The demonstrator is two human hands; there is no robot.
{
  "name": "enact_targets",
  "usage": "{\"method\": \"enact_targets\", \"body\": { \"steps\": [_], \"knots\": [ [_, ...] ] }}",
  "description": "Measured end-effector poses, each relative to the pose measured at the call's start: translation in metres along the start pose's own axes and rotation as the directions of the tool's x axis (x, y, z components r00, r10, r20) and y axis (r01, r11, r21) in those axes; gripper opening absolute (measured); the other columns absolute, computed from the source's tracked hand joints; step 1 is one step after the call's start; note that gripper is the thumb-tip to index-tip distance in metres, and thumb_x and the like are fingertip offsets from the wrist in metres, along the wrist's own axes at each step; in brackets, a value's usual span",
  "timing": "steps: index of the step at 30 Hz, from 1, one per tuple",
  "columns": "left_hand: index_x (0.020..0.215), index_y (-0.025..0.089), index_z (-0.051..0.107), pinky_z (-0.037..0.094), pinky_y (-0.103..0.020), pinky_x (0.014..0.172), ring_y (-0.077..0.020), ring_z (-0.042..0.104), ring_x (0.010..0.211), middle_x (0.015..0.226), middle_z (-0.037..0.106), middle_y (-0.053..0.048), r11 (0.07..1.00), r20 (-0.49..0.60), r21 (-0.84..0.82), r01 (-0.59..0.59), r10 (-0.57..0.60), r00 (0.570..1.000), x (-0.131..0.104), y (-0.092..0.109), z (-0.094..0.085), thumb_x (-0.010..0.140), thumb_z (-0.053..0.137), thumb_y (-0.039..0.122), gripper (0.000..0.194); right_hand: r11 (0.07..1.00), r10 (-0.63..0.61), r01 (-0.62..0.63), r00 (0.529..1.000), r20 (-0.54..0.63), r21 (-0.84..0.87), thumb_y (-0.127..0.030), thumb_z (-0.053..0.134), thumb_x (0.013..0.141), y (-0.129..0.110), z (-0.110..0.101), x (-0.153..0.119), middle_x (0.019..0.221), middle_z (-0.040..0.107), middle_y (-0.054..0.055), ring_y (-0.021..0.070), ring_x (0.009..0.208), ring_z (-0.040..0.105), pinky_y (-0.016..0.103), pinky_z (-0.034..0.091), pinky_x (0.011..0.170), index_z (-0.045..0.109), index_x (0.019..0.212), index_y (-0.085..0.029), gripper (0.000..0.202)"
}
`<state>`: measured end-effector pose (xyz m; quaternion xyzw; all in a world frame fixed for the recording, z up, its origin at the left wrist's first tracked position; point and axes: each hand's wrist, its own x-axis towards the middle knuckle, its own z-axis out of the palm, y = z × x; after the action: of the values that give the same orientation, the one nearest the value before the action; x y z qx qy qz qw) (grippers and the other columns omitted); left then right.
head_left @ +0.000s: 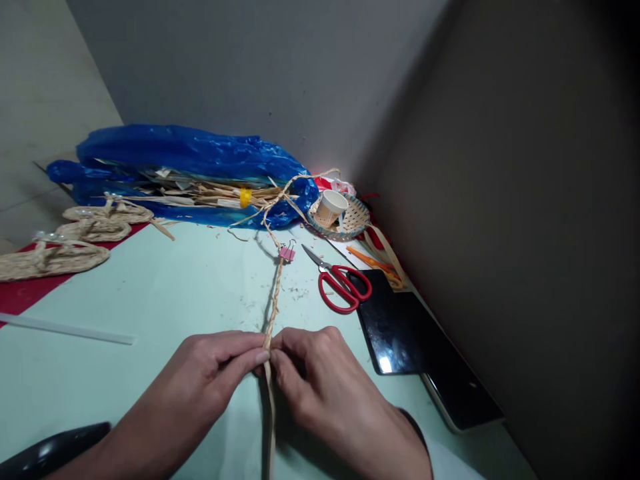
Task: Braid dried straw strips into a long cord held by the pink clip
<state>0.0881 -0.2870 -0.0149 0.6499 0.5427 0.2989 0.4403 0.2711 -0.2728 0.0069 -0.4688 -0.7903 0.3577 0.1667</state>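
A thin braided straw cord (275,300) runs toward me from a pink binder clip (287,253) on the table. My left hand (213,367) pinches the cord's near end between thumb and forefinger. Right beside it, my right hand (320,380) pinches the same spot, its fingers closed and partly hidden. Below the hands a flat, loose strand (271,427) hangs toward the bottom edge. Past the clip, the cord's thin tail (270,230) loops up near the blue bag.
Red-handled scissors (340,283) lie right of the cord, beside dark tablets (395,327). Behind are a blue plastic bag (190,150) with dry straw (215,193), and a woven basket (357,217) holding a paper cup (331,208). Woven sandals (55,259) and a white strip (70,329) lie left.
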Motion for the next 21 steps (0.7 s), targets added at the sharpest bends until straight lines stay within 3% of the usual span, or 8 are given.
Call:
{"method": "enact_targets", "body": {
  "steps": [3, 9, 11, 15, 19, 21],
  "knots": [
    [0.071, 0.025, 0.075, 0.051, -0.026, 0.068, -0.0193, 0.066, 0.072, 0.072, 0.074, 0.001, 0.993, -0.06, 0.115, 0.005, 0.002, 0.998, -0.004, 0.001, 0.0, 0.09, 0.056, 0.036, 0.029, 0.982, 0.027, -0.031, 0.999, -0.022, -0.188, -0.033, 0.046, 0.097, -0.002, 0.0, -0.006, 0.062, 0.053, 0.002, 0.012, 0.054, 0.034, 0.028, 0.023, 0.052, 0.054, 0.072, -0.019, 0.03],
    [0.062, 0.022, 0.073, 0.052, -0.028, 0.062, -0.0216, 0.067, 0.067, 0.062, 0.072, -0.001, 0.994, -0.07, 0.028, 0.105, -0.103, 0.992, -0.001, 0.006, 0.003, 0.082, 0.057, 0.037, 0.03, 0.998, 0.001, 0.005, 0.996, 0.086, -0.067, -0.03, 0.044, 0.097, -0.013, 0.002, -0.008, 0.069, 0.06, 0.005, 0.0124, 0.055, 0.047, 0.024, 0.031, 0.05, 0.062, 0.081, -0.02, 0.025],
    [0.062, 0.022, 0.075, 0.055, -0.031, 0.067, -0.0256, 0.07, 0.075, 0.068, 0.076, -0.003, 0.991, -0.055, -0.042, 0.131, -0.133, 0.99, 0.001, 0.007, 0.003, 0.079, 0.059, 0.039, 0.029, 0.995, 0.003, 0.005, 0.997, 0.075, -0.102, -0.03, 0.047, 0.095, -0.015, 0.008, -0.011, 0.069, 0.061, 0.005, 0.0136, 0.055, 0.05, 0.023, 0.024, 0.043, 0.064, 0.084, -0.022, 0.022],
    [0.071, 0.023, 0.081, 0.058, -0.037, 0.079, -0.0297, 0.074, 0.087, 0.073, 0.08, -0.005, 0.969, -0.05, -0.173, 0.176, -0.187, 0.981, -0.001, 0.003, 0.003, 0.074, 0.066, 0.042, 0.024, 0.941, -0.066, 0.065, 0.998, 0.007, -0.333, -0.031, 0.051, 0.09, -0.013, 0.022, -0.016, 0.064, 0.06, 0.007, 0.0203, 0.057, 0.052, 0.028, 0.008, 0.038, 0.068, 0.095, -0.023, 0.02],
    [0.093, 0.023, 0.083, 0.056, -0.028, 0.054, -0.0219, 0.072, 0.066, 0.072, 0.079, -0.004, 0.911, -0.039, -0.299, 0.285, -0.31, 0.95, -0.008, -0.002, 0.004, 0.081, 0.066, 0.049, 0.033, 0.898, -0.144, 0.14, 0.989, 0.02, -0.417, -0.021, 0.054, 0.085, -0.009, 0.025, -0.016, 0.066, 0.063, 0.007, 0.0203, 0.058, 0.05, 0.03, 0.015, 0.043, 0.069, 0.097, -0.02, 0.019],
    [0.088, 0.023, 0.082, 0.055, -0.025, 0.051, -0.0196, 0.071, 0.062, 0.071, 0.078, -0.004, 0.929, -0.071, -0.283, 0.238, -0.268, 0.961, -0.01, -0.001, 0.004, 0.083, 0.066, 0.046, 0.029, 0.929, -0.141, 0.144, 0.989, 0.034, -0.34, -0.025, 0.055, 0.089, -0.01, 0.019, -0.014, 0.067, 0.064, 0.005, 0.0182, 0.058, 0.049, 0.028, 0.02, 0.044, 0.069, 0.092, -0.02, 0.015]
  ]
}}
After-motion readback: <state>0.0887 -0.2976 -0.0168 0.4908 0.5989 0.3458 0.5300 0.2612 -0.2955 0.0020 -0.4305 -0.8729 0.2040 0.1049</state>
